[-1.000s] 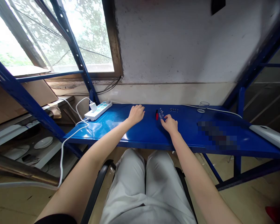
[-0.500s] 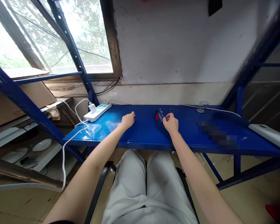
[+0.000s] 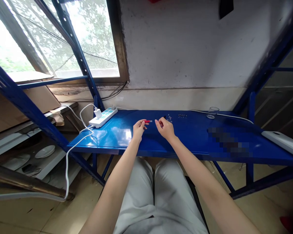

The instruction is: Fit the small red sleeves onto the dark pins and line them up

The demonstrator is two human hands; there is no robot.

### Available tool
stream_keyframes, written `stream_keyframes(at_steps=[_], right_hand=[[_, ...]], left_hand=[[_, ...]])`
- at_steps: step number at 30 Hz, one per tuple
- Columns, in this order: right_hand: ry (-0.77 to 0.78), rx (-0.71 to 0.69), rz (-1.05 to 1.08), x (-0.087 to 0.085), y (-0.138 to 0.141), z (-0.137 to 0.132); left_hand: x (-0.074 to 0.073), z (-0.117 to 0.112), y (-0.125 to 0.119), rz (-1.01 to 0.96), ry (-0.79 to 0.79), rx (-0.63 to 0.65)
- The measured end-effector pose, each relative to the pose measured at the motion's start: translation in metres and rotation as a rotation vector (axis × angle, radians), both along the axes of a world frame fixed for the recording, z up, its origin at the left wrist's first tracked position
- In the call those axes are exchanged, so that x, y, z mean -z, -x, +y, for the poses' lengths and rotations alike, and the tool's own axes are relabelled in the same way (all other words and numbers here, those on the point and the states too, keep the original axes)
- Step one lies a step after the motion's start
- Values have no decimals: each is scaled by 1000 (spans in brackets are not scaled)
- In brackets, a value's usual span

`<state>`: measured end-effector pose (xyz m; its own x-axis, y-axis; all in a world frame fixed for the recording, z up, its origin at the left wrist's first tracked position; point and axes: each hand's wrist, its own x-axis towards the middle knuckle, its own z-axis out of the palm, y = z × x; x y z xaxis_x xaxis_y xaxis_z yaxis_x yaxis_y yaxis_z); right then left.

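Note:
My left hand [image 3: 138, 130] is closed around a slim red tool with a pale metallic tip [image 3: 148, 121]. The tip points right, toward my right hand [image 3: 166, 128]. My right hand's thumb and fingers are pinched together just right of that tip, with a small gap between; anything in the pinch is too small to make out. Behind my right hand lie several small clear pieces [image 3: 169, 118], with a dark bit of an object showing beside them. Farther right, several tiny metallic pieces [image 3: 182, 116] stand in rows on the blue table [image 3: 151, 143].
A white power strip [image 3: 104, 117] with a plugged-in charger sits at the table's left end. At the back right stands a clear glass [image 3: 212, 112], with a white cable [image 3: 234, 117] behind it. A blurred-out dark object [image 3: 228, 141] and a white device [image 3: 282, 143] lie to the right.
My right hand has moved left from beside the clear pieces toward my left hand. The left hand has turned, and its red tool now shows plainly. The red-and-black object is now mostly hidden.

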<state>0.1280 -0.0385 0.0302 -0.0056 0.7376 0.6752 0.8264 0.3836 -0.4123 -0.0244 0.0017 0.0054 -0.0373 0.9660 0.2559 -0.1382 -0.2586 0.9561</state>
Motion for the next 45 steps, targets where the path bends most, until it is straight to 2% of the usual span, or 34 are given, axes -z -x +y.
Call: stream_keyframes(at_steps=[4,8,11,17,24,29,33,36,43,45], right_hand=[[3,33,117,7,16,3],[121,-27,100,17,18,2],[178,-12,90,19,14,2],[191,4,94,22,12,6],[147,-48,102,22,11,4],[198,-118,178,22,11,3],[160,-193,244,24,12,6],[148,-248,192,26,11,10],[87,-208,110,33,7,17],[57,-204,83,34,6,17]], left_hand=[[0,-5,3,-21,-2,118],[1,-8,3,-21,-5,223],[0,-10,3,13,5,251],[-2,-12,4,64,13,279],[-1,-11,3,65,9,256],[0,-10,4,76,32,187],[-1,-11,4,57,41,130],[-3,-12,4,44,51,109],[1,-11,3,28,39,203],[2,-11,2,34,38,188]])
